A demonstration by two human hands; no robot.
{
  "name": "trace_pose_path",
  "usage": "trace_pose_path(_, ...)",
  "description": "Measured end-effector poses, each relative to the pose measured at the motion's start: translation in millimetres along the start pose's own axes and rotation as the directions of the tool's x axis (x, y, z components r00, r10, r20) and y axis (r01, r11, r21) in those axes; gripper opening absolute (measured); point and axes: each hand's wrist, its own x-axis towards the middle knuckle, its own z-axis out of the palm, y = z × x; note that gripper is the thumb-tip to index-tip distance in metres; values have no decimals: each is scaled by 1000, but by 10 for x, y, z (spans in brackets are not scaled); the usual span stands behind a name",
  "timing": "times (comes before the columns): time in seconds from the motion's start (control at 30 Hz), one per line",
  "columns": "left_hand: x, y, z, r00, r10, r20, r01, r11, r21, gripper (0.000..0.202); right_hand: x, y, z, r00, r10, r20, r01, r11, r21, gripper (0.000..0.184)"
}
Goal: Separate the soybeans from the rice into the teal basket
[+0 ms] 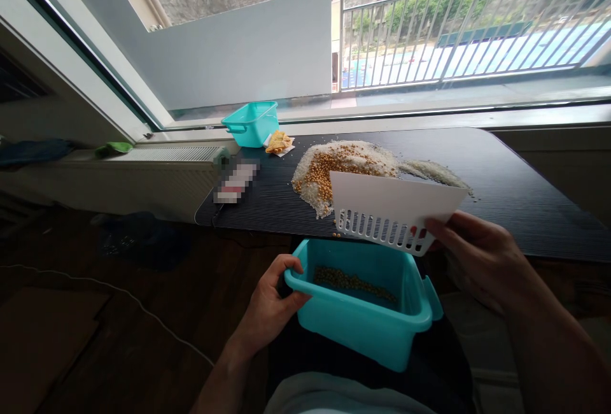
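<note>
My left hand [272, 302] grips the left rim of a turquoise plastic bin [353, 331], thumb outside and fingers over the edge. A thin band of small greenish-brown grains [353, 281] lies on the bin's floor. My right hand [470, 251] pinches the right end of a white plastic panel [391, 204] with a row of slots along its lower edge. The panel is tilted above the bin's far rim, in front of a heap of white grains and orange-yellow beans [334, 165] on the dark table. Part of the heap is hidden behind the panel.
A second turquoise bin [258, 124] stands at the table's back left, beside yellowish crumpled gloves or cloth [279, 141]. A smaller streak of pale grains [436, 173] trails right on the black table [506, 178]. A blurred flat object [237, 181] lies left. The window borders the back.
</note>
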Motion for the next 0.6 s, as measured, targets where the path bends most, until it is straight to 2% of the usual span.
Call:
trace_pose_path(0.23,-8,14,19,1000,-5,-6,5,1000,-4,34,52,-12,81,993,-60,97,69,994,-90,84)
trace_pose_path(0.43,-2,-3,40,1000,-12,-3,12,1000,-5,34,88,-51,38,999,-18,45,21,997,-68,83)
trace_pose_path(0.6,2,-11,34,1000,1,0,-1,1000,6,34,178,-72,50,997,-62,51,68,990,-125,72)
